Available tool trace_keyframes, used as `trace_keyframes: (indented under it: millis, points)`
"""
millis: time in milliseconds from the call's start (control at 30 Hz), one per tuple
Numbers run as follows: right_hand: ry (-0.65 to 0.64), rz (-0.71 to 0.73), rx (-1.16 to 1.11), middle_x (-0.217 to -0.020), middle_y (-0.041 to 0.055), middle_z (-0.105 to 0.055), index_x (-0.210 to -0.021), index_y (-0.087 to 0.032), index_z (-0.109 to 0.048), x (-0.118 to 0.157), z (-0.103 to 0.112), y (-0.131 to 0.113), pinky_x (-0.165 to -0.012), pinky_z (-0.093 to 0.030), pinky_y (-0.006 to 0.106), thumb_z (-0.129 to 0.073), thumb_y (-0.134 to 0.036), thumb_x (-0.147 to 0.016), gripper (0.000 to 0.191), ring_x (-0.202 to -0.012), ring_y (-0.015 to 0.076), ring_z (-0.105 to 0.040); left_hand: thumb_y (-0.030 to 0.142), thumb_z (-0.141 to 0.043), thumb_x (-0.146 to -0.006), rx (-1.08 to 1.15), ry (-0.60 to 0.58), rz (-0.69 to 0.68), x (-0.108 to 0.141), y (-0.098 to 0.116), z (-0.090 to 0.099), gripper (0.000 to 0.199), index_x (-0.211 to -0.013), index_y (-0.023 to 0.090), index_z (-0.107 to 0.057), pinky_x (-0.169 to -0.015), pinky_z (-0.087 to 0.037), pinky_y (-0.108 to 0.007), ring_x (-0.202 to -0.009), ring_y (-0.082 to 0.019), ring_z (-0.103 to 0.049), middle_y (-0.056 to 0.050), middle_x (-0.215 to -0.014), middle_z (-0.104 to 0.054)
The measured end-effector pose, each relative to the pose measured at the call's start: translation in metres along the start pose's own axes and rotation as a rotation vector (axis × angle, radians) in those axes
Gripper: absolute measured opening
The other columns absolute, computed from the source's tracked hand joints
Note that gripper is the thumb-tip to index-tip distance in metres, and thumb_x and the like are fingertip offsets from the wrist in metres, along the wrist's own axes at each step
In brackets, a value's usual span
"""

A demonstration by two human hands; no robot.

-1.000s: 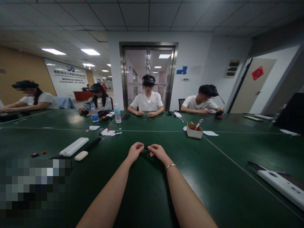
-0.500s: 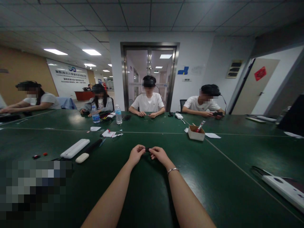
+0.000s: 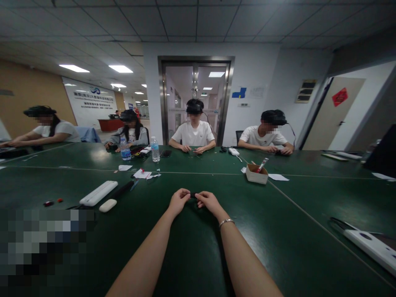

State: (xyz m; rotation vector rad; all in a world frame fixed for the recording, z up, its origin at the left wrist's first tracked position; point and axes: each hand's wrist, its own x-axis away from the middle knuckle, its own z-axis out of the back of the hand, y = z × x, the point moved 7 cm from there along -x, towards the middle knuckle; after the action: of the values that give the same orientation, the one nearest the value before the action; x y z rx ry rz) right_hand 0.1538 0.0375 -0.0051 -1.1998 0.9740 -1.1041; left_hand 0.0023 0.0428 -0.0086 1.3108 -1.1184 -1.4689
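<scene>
arms: bare, no sleeves | right wrist: thin silver bracelet (image 3: 226, 222)

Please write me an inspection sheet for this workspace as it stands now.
Surface: dark green table, glossy, seams showing.
Job's things: small black object pinched between both hands; too small to identify.
Clutter: white power strip, white oval case, cardboard box holding a tool, paper scraps, two water bottles.
Grips: left hand and right hand both closed on the object; bracelet on the right wrist.
Cables: dark lead by a second white strip.
Surroundings: four people seated opposite, glass door behind.
</scene>
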Motion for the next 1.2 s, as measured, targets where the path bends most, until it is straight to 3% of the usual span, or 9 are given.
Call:
trace_keyframes:
  millis: [1200]
  points:
    - [-0.023, -0.012, -0.093, -0.065, 0.0032, -0.061, -0.076, -0.011, -0.061, -0.010, 0.002, 0.011, -0.052, -0.053, 0.018, -0.066, -0.032, -0.074, 0.022, -0.051, 0.0087, -0.061, 0.023, -0.063, -0.072, -0.081, -0.022, -0.024, 0.004, 0.013, -0.001, 0.016, -0.085, 0.015, -0.060, -0.072, -0.049, -0.030, -0.074, -0.016, -0.062, -0.006, -0.078, -0.064]
